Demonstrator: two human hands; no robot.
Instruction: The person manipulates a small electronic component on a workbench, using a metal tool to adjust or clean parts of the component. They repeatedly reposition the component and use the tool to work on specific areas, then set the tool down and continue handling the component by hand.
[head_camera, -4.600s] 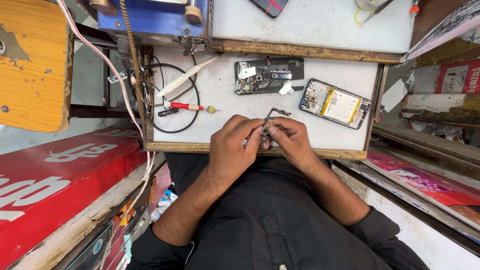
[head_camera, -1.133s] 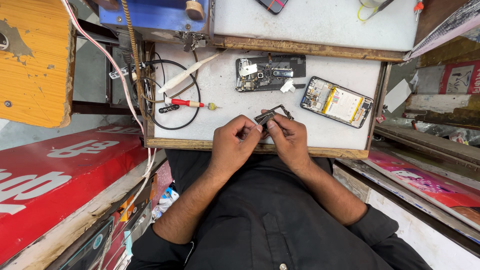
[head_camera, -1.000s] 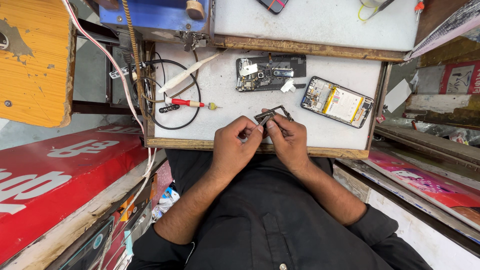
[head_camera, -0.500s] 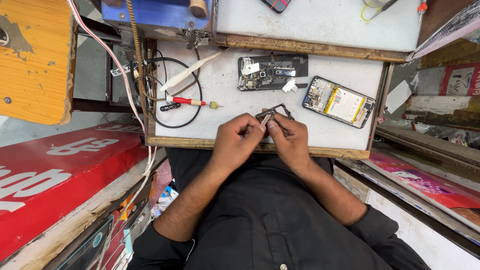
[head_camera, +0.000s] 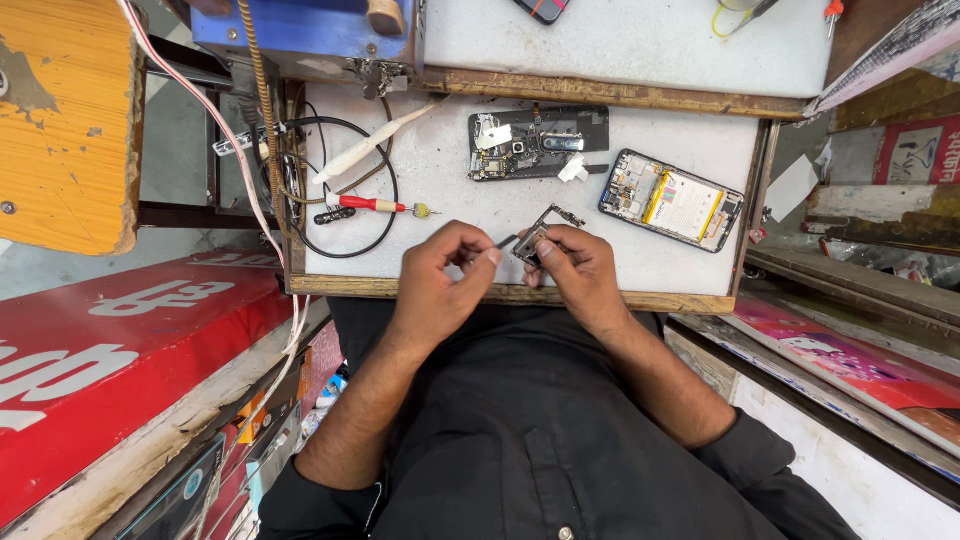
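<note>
Both hands worked close together over the near edge of the white bench (head_camera: 450, 180). The left hand (head_camera: 440, 275) was curled, its fingertips pinching a thin dark tool (head_camera: 503, 242) whose tip pointed at the part held opposite. The right hand (head_camera: 580, 275) pinched a small dark metal frame piece (head_camera: 540, 232) between thumb and fingers, holding it tilted just above the bench surface. The tool tip sat at or just beside the frame's lower corner; actual contact could not be told.

Farther back on the bench lay a dark opened phone body (head_camera: 538, 145), and to its right an opened phone with a yellow-edged battery (head_camera: 672, 200), set at an angle. To the left lay a red-handled screwdriver (head_camera: 375, 205), inside a loop of black cable (head_camera: 340, 185), near a white probe-like tool (head_camera: 375, 145).
</note>
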